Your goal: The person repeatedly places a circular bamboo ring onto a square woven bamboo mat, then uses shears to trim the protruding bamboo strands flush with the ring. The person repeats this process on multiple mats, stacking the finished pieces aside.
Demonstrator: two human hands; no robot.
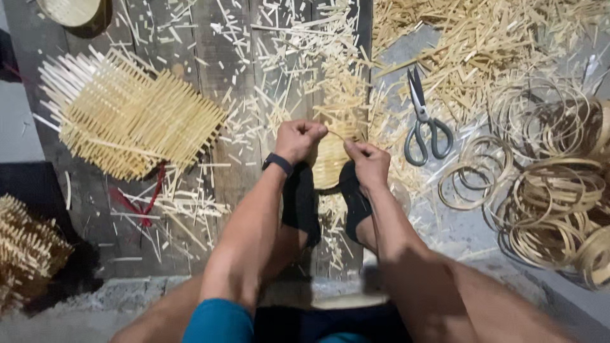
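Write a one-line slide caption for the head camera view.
Both hands, left hand and right hand, pinch a thin strip on a small woven basket, with scissors and bamboo rings alongside.

Plank floor [190,38], woven mat [127,117], scissors [424,121], bamboo rings [546,184], scattered offcuts [483,44]

No packages, labels, signs, screens.

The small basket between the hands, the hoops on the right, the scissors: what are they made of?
Small basket: pale woven strips, likely split bamboo, matte and unfinished, like the offcuts around. Hoops: thin bent strips of seemingly the same tan material. Scissors: grey metal, dull sheen, handles included. Left hand and right hand pinch a strip.
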